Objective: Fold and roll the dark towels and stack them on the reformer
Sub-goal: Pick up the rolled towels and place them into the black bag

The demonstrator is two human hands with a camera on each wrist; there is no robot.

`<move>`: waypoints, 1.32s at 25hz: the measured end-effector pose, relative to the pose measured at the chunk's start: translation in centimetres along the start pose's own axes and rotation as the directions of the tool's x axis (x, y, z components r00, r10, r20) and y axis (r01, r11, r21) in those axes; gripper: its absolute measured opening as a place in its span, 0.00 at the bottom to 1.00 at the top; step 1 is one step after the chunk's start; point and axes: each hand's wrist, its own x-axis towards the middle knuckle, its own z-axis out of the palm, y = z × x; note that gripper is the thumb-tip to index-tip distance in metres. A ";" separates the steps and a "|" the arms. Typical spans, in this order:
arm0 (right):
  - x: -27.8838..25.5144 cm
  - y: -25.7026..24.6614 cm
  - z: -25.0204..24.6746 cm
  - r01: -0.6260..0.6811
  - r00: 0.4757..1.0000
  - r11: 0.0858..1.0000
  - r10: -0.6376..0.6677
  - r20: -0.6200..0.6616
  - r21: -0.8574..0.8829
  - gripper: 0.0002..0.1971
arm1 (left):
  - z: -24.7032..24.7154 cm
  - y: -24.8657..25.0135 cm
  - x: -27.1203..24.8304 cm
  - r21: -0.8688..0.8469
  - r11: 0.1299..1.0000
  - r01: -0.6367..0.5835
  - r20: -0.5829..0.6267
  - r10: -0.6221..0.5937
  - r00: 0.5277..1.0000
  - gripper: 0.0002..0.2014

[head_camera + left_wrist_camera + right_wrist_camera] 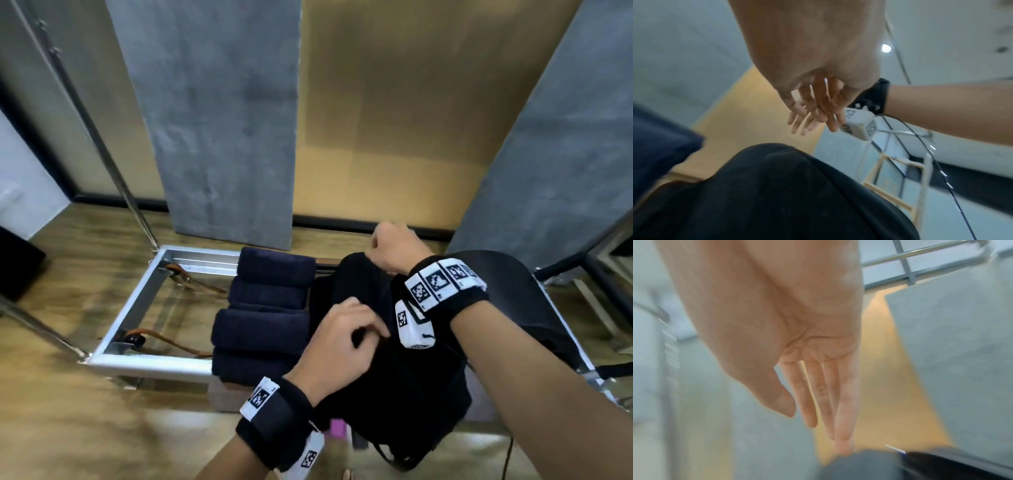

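Observation:
A black towel (394, 383) lies bunched on the reformer (144, 301) right below me. My left hand (363, 329) hovers over its near middle with loosely bent fingers. In the left wrist view those fingers (807, 123) are spread above the cloth (777, 194) and hold nothing. My right hand (387, 246) is at the towel's far end. Its straight fingers (840, 426) point down, with the tips touching dark cloth (863, 467). Several rolled navy towels (270, 301) are stacked just left of the black one.
The reformer's metal frame holds brown ropes (178, 342) and pulleys at its open left end. A metal pole (113, 164) leans at the left. Its black padded carriage (520, 301) lies to the right. Grey wall panels (222, 120) stand behind, over wooden floor (68, 411).

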 end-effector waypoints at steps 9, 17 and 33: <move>-5.2 -11.7 11.1 0.507 0.800 0.862 -0.463 0.383 -0.017 0.40 | -5.7 -9.4 -10.3 -0.335 0.559 0.759 -0.306 -0.826 0.473 0.11; -6.0 -11.5 12.6 0.373 0.882 0.917 -0.398 0.254 0.144 0.23 | -6.7 -7.6 -8.7 -0.851 0.195 0.487 -0.046 -0.953 0.301 0.23; -12.1 -4.2 4.8 0.018 0.980 0.336 -0.191 0.050 0.942 0.43 | -5.1 -1.2 1.7 -0.988 -0.056 0.145 0.149 -0.603 0.783 0.28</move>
